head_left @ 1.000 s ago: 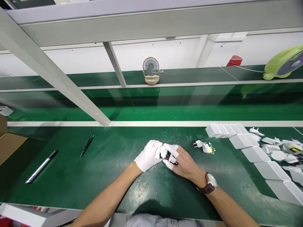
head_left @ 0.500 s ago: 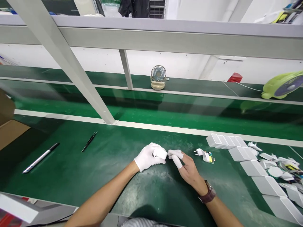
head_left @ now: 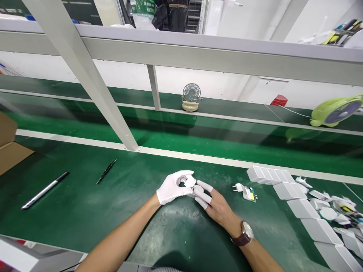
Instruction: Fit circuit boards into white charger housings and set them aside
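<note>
My left hand [head_left: 173, 188], in a white glove, is closed around a small white plastic charger part [head_left: 189, 181] above the green bench. The fingers of my right hand [head_left: 211, 198] wear white finger cots and press on the part's right side, partly covering it. Its exact shape between the hands is hard to make out. To the right, a white plug with an exposed circuit board [head_left: 246, 192] lies on the bench, apart from my right hand.
White plastic housings [head_left: 303, 208] form a row at the right, beside a pile of plug parts [head_left: 330, 213]. A silver and black pen [head_left: 45, 190], black tweezers [head_left: 106, 171] and a cardboard box [head_left: 14, 156] are at the left. A slanted post [head_left: 93, 83] rises behind; a small fan [head_left: 191, 97] stands on the shelf.
My right fingers have moved left onto the white charger part. The part has been turned in my left hand, and the view has tilted slightly.
</note>
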Action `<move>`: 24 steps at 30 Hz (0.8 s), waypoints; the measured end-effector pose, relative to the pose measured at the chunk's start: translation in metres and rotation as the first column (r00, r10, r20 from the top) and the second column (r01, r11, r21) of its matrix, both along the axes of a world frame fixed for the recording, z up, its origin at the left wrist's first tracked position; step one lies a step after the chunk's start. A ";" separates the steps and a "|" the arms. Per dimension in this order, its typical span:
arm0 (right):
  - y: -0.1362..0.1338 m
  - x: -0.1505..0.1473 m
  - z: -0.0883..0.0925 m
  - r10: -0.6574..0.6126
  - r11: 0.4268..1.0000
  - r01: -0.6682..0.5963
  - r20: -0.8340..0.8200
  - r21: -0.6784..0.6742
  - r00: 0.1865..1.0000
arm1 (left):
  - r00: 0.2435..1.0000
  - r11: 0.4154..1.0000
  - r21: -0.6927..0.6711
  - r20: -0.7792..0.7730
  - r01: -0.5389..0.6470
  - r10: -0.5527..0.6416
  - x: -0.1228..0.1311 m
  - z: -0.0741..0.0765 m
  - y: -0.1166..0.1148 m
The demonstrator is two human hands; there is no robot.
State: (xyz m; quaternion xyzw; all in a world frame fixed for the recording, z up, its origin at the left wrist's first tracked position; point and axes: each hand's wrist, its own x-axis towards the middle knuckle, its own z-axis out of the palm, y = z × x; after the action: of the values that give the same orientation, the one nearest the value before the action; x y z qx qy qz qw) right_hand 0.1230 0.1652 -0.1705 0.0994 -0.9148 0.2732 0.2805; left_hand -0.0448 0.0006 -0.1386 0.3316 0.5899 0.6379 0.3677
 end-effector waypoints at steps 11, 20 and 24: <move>0.004 -0.006 0.017 -0.005 0.997 0.015 -0.137 0.074 0.991 | 0.989 0.965 0.237 0.121 -0.111 0.084 -0.008 -0.011 -0.002; -0.005 -0.011 0.013 -0.045 0.989 0.049 -0.030 0.140 0.999 | 0.989 0.971 0.190 0.028 -0.148 0.145 -0.007 -0.006 -0.008; -0.008 -0.011 -0.002 -0.064 0.989 0.062 0.013 0.134 0.998 | 0.997 0.999 0.026 -0.071 -0.029 0.031 0.001 0.003 -0.006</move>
State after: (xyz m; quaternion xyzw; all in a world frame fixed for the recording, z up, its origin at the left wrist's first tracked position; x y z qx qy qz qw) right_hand 0.1124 0.1568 -0.1724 0.0867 -0.9361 0.2031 0.2737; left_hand -0.0442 -0.0057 -0.1356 0.3497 0.5995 0.6384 0.3328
